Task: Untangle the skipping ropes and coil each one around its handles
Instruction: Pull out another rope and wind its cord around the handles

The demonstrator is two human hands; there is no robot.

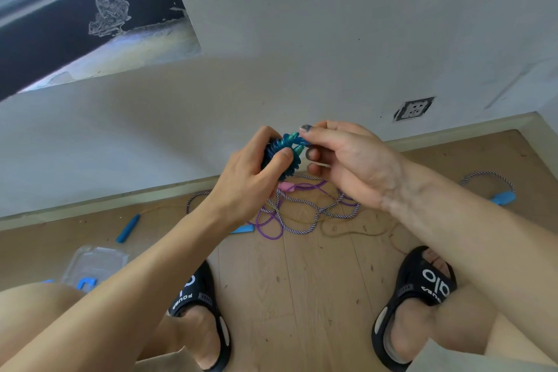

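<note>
Holding a coiled blue rope [282, 157] above the floor [302, 281], the left hand [250, 178] grips the bundle with fingers and thumb curled around it. The right hand [344, 160] pinches the rope's end at the top of the coil. Below, a purple rope [268, 225] and a striped rope [305, 214] lie tangled on the floor, with blue handles [128, 228] nearby.

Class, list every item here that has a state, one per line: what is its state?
Teal plastic skipping rope: coiled, held.
Left hand: grips the coil.
Right hand: pinches the rope end.
Purple rope and striped cord: tangled on the floor.
Blue handle: lying loose.
</note>
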